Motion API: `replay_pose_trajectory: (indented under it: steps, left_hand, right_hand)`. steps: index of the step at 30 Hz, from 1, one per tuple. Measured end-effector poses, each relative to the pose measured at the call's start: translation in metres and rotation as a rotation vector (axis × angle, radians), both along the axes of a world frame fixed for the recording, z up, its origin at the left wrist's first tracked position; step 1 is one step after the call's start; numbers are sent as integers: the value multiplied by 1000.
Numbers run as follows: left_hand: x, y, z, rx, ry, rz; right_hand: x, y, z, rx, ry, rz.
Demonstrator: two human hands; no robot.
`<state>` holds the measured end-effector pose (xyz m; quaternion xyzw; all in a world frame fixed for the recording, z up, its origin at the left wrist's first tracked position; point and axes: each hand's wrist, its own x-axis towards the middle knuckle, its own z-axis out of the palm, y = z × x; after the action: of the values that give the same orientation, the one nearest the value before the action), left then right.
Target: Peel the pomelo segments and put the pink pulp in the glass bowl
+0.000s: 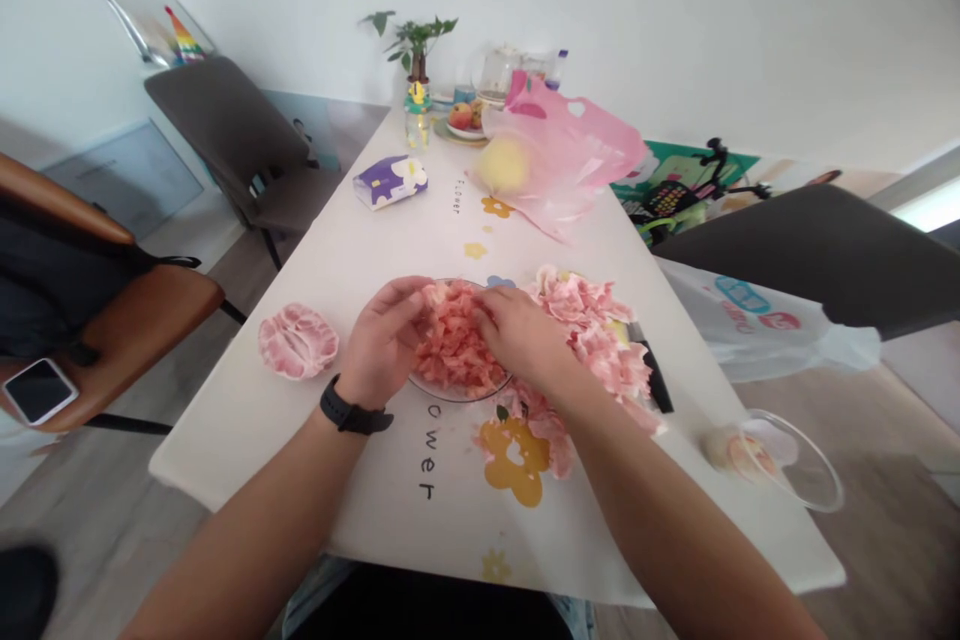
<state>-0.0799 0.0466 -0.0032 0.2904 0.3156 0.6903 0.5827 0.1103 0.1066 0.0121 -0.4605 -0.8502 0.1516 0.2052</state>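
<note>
A clear round bowl heaped with peeled pink pomelo flesh stands on the table in front of me. My left hand is cupped at its left side, fingers stretched toward the flesh and thumb apart from them. On the opposite side, my right hand reaches over the rim with its fingers curled at the flesh. What lies under those fingers is hidden. To the left rests a peeled pomelo half. Pink membrane scraps are piled to the right, and a black-handled knife lies beside them.
A clear plastic container stands near the right table edge. Farther back are a tissue pack, a pink plastic bag with a yellow fruit, a fruit plate and a potted plant. Chairs flank the table.
</note>
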Motion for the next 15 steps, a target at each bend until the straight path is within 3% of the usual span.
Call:
replay_pose_trajectory:
  steps: [3, 7, 15]
  left_hand:
    - [6, -5, -1, 58, 124, 9]
    - [12, -11, -2, 155, 237, 1]
    - [17, -11, -7, 145, 226, -62]
  right_hand:
    - [2, -15, 14, 55, 178, -3]
    - [4, -36, 30, -98, 351, 97]
    - [-4, -45, 29, -120, 390, -13]
